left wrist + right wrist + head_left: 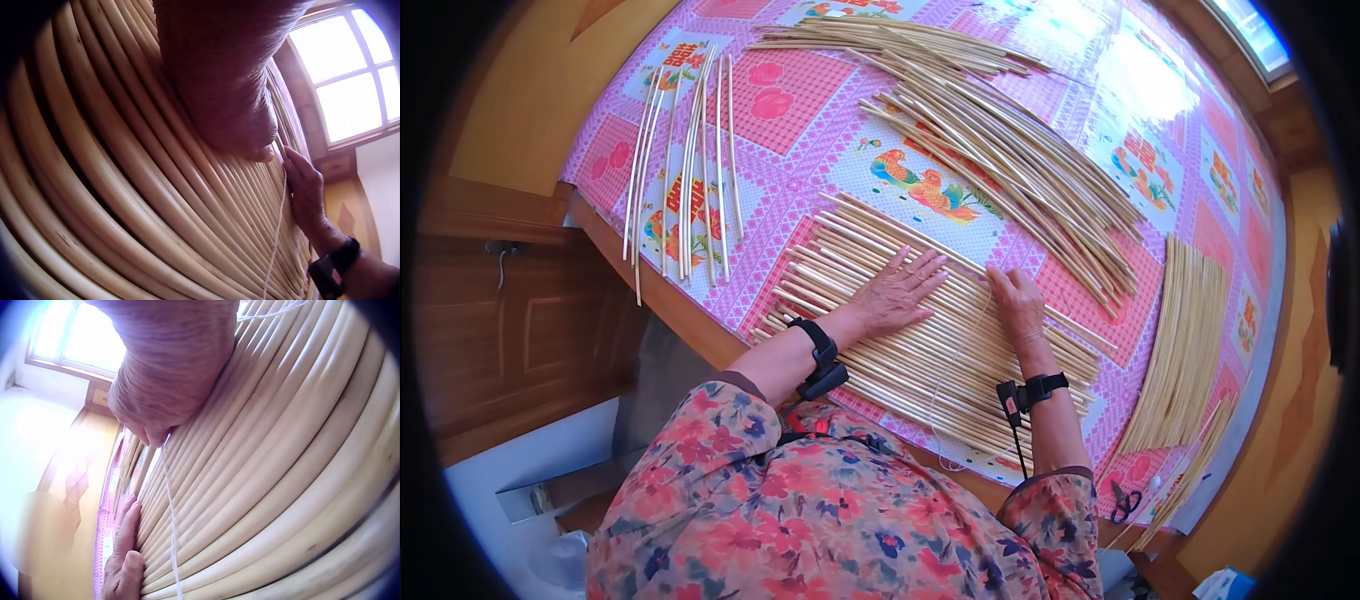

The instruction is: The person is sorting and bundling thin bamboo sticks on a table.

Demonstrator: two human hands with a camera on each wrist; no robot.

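Observation:
Slender pale sticks lie side by side as a mat (900,365) on the patterned tablecloth. My left hand (897,292) rests spread on the mat's far part, palm down, fingers reaching toward the outermost stick. At the mat's far edge, my right hand (1017,305) has its fingers curled and pinches a thin white string (173,531). That string runs from the fingertips back across the sticks, as the right wrist view shows. In the left wrist view the same string (277,231) crosses the mat beside the right hand. The fingertips hide the string's far end.
Beyond the mat lies a large bundle of sticks (1010,160), with another bundle (890,38) behind it. Several loose sticks (690,190) lie at the left. A flat stack of thin sticks (1185,340) and dark scissors (1124,500) are at the right, near the table edge.

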